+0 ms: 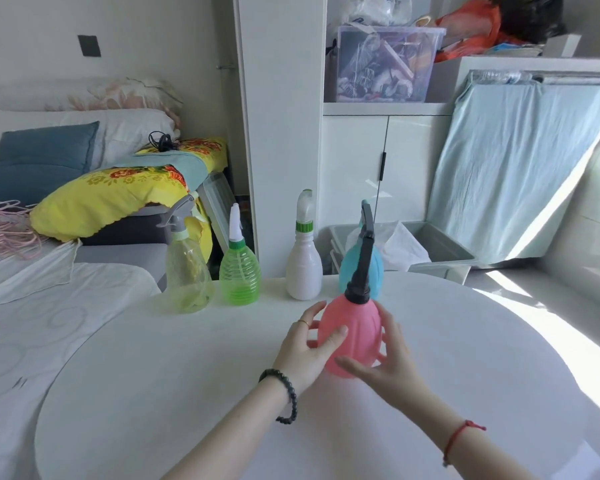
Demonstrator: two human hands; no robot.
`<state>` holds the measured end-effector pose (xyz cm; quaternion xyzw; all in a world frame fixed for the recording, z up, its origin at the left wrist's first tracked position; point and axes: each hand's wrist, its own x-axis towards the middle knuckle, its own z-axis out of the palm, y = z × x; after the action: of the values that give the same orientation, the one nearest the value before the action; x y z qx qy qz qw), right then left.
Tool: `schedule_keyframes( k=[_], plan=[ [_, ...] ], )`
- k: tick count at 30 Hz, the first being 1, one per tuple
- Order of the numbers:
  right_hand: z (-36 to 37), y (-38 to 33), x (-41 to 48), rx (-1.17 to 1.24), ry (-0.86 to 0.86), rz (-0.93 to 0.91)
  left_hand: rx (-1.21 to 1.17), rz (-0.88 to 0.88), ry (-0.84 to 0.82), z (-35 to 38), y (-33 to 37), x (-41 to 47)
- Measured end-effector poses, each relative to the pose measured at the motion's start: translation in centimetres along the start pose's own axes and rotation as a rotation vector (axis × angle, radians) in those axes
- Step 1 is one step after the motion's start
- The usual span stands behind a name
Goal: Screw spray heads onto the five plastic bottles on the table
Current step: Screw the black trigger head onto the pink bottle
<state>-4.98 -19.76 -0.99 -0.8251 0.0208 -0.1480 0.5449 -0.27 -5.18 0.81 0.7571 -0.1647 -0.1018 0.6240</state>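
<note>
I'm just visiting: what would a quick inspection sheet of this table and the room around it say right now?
Surface: round white table, part sunlit.
Job's things: pink bottle with black spray head; blue bottle behind it; white bottle, green bottle and clear yellowish bottle, all with heads on.
Clutter: nothing seen on the table.
Grippers: left hand and right hand cup the pink bottle's sides.
Cables: black cord on the bedding.
Surroundings: bed with pillows, white cabinet, grey bin.
</note>
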Motion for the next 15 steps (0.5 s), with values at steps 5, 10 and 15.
schedule_keyframes(
  k=[5, 10, 15],
  plan=[
    [-7.5, 0.9, 5.0, -0.015, 0.056, -0.009, 0.008, 0.058, -0.053, 6.1, 3.0, 5.9],
    [-13.0, 3.0, 10.5, -0.103, 0.066, 0.057, -0.038, -0.022, -0.129, 10.9, 3.8, 12.1],
    [-15.2, 6.2, 15.0, -0.164, 0.027, 0.117, -0.047, -0.099, -0.205, 13.5, 2.4, 16.1]
  ],
)
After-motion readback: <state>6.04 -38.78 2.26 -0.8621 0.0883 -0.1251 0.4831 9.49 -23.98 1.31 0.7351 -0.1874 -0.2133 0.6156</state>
